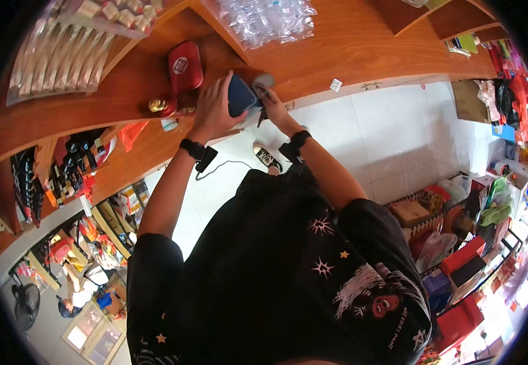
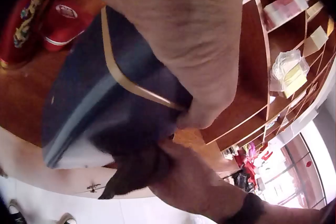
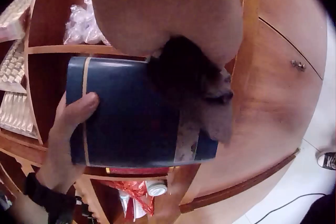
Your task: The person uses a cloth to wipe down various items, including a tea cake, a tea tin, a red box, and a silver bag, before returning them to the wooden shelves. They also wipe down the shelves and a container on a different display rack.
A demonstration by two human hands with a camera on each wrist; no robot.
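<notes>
My left hand [image 1: 214, 108] grips a dark blue box [image 1: 239, 96] with a gold band round it, held up at the front edge of the wooden shelf. In the right wrist view the left thumb [image 3: 84, 107] lies across the box near the band. My right hand [image 1: 278, 114] pinches a dark grey cloth [image 2: 139, 172] against the other end of the box. A paler part of the cloth [image 3: 218, 121] hangs over the box's corner, beside a light strip on its side. The right fingertips are mostly hidden by the cloth.
A red box [image 1: 186, 66] stands on the shelf behind the left hand, near a red bottle with a gold cap [image 1: 159, 106]. Clear plastic-wrapped items [image 1: 268, 21] lie farther along. Packed goods [image 1: 63, 61] fill the left. A black cable [image 1: 224, 163] runs over the floor.
</notes>
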